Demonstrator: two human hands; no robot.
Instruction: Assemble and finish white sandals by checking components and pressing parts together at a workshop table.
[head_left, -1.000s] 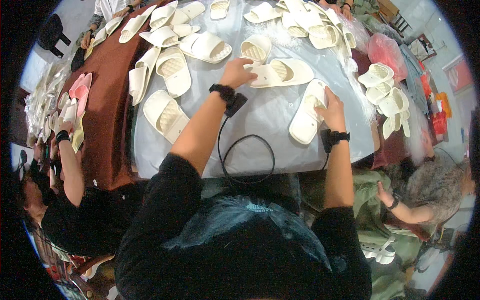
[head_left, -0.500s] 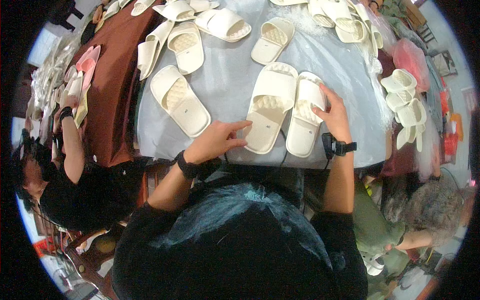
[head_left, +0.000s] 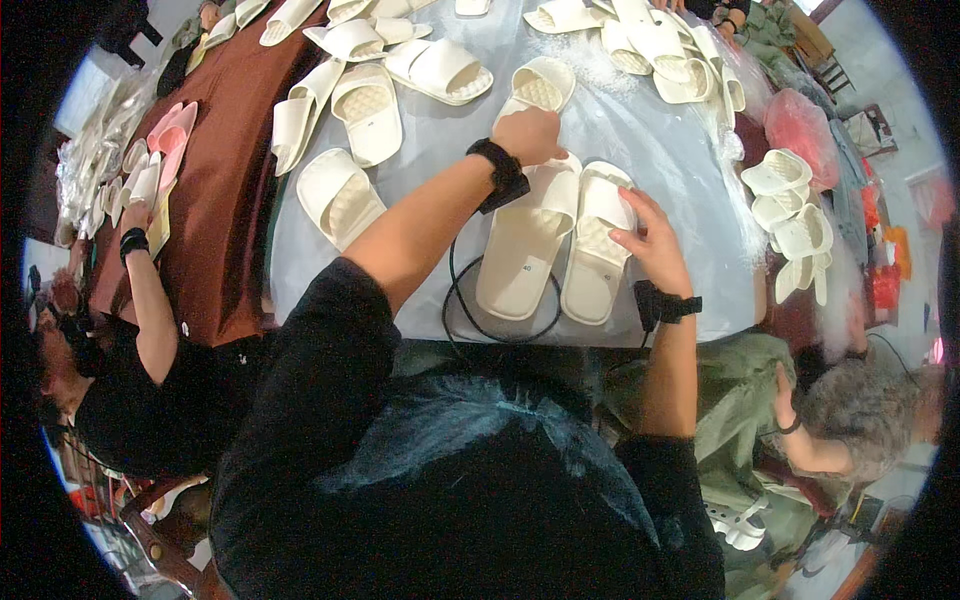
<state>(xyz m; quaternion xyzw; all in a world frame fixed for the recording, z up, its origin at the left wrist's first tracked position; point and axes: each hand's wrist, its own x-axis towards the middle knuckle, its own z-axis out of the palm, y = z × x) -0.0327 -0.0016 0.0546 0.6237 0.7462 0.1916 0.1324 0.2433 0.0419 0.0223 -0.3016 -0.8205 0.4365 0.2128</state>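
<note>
Two cream slide slippers lie side by side in front of me, toes pointing away: a left slipper [head_left: 520, 260] and a right slipper [head_left: 592, 265]. The strap edge of the right one meets my right hand [head_left: 655, 240], whose thumb and fingers are apart. Stretched forward over the toe end of the left slipper is my left hand [head_left: 530, 135]. It covers the heel of another cream slipper [head_left: 545, 82] just beyond; its fingers are mostly hidden from view, so I cannot see whether they grip anything. My left forearm partly hides a single slipper [head_left: 340, 195] to the left.
A grey-blue sheet [head_left: 420, 150] covers the table, with piled cream slippers [head_left: 440, 70] at back left and more [head_left: 665, 45] at back right. A black cable [head_left: 450, 300] loops at the near edge. Slippers stack [head_left: 790, 210] at right. People sit on both sides.
My left hand has moved forward from beside the left slipper's heel to beyond its toe. My right hand stays at the right slipper. The whole view has shifted slightly.
</note>
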